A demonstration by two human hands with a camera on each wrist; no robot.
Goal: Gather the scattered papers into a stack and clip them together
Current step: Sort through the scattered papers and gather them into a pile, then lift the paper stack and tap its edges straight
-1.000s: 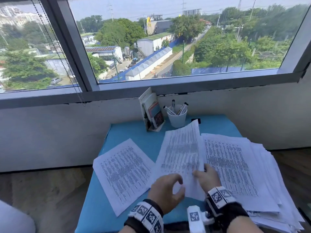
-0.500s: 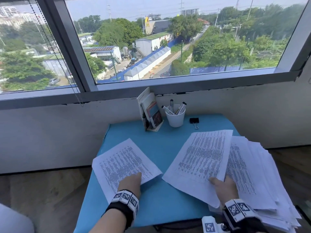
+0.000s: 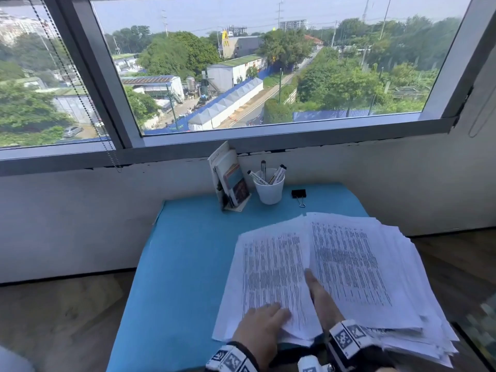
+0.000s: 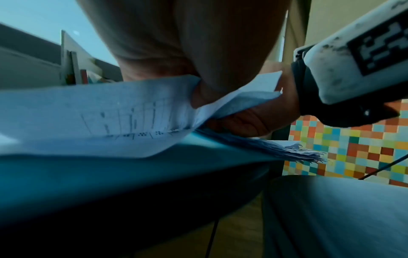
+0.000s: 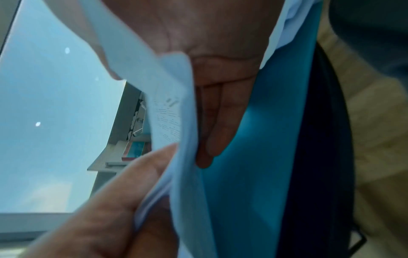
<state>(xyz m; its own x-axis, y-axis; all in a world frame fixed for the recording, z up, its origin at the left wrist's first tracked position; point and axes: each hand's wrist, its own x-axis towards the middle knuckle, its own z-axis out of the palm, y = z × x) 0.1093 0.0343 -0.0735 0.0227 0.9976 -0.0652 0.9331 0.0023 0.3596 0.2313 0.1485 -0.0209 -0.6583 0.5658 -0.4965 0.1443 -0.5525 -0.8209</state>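
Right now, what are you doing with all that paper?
A person is gathering printed sheets on a blue table. The left hand holds the near edge of a loose sheet, while the right hand lies between that sheet and the big messy pile of papers beside it. The black binder clip sits untouched at the back next to a white cup of pens, so nothing is clipped yet.
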